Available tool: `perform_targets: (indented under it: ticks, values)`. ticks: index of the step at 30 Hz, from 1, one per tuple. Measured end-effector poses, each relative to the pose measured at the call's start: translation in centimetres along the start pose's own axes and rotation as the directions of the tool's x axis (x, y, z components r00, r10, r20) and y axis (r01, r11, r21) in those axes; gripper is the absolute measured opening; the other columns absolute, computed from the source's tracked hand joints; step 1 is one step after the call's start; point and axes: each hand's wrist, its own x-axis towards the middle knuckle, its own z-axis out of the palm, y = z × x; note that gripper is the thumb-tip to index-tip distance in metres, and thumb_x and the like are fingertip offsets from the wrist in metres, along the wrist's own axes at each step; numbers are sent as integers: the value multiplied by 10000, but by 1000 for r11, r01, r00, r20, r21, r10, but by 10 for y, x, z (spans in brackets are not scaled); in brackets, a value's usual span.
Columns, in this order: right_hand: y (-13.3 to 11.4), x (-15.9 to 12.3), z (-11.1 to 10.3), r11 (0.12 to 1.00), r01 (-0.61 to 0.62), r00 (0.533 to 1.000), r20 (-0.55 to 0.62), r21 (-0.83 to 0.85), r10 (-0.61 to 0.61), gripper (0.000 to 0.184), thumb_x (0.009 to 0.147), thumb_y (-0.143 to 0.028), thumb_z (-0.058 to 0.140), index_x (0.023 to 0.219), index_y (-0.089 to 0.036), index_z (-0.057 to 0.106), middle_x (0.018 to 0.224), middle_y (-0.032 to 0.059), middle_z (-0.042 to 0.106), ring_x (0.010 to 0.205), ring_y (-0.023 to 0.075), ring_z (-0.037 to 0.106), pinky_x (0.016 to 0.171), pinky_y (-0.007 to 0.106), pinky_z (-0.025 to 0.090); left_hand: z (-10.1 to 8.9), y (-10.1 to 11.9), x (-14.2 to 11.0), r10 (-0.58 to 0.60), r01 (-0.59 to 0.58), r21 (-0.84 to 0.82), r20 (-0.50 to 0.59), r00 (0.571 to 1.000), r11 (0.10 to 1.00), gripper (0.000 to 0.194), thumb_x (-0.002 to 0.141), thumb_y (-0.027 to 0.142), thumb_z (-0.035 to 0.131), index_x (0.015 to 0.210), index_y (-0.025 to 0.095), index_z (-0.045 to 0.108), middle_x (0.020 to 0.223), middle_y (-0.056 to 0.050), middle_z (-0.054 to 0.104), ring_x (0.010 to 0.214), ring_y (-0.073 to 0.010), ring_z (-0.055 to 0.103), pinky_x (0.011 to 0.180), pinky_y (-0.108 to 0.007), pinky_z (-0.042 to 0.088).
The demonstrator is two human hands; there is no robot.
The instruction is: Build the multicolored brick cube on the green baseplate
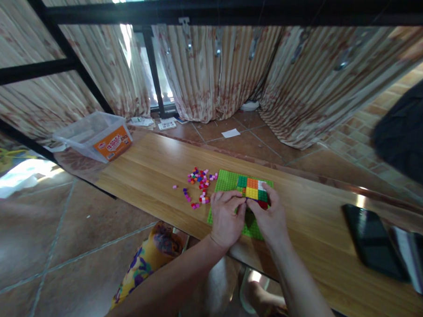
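Observation:
A green studded baseplate [224, 178] lies on the wooden table, bearing a patchwork of building bricks [252, 192] in green, orange, yellow, white and red. My left hand [228, 217] rests over the left part of the plate, its fingertips pinched together at the patchwork's lower left edge. Whatever is between those fingertips is too small and covered to make out. My right hand [272, 215] reaches around the patchwork's right side, with thumb at the lower edge and forefinger near the white brick. Both thumbs almost meet. Left of the plate are loose small bricks [198, 176] in pink, red, purple and white.
A clear plastic box [82, 134] with an orange label stands at the table's left end. To the right lie a dark tablet-like slab [372, 240] and a white-edged item [408, 256]. A black metal frame [218, 11] crosses above, before striped curtains [215, 74].

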Motion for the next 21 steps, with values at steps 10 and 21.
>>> perform_targets:
  ticks: [10,21]
  values:
    - [19,5,-12,951,-54,999,20,303,51,581,755,-502,655,1253,-218,563,1229,103,610,1090,236,588,973,463,444,-9,-5,6,14,-13,-63,5,1000,998,164,826,102,605,917,202,698,1019,-40,684,969,-185,588,897,-382,452]
    - [73,29,-41,992,-11,976,-218,-123,-16,529,844,-485,465,1178,-104,619,1089,161,675,975,245,637,887,398,493,-67,-53,19,80,-71,83,-109,991,994,194,857,151,532,987,181,672,1054,-85,664,1032,-221,594,948,-420,470]
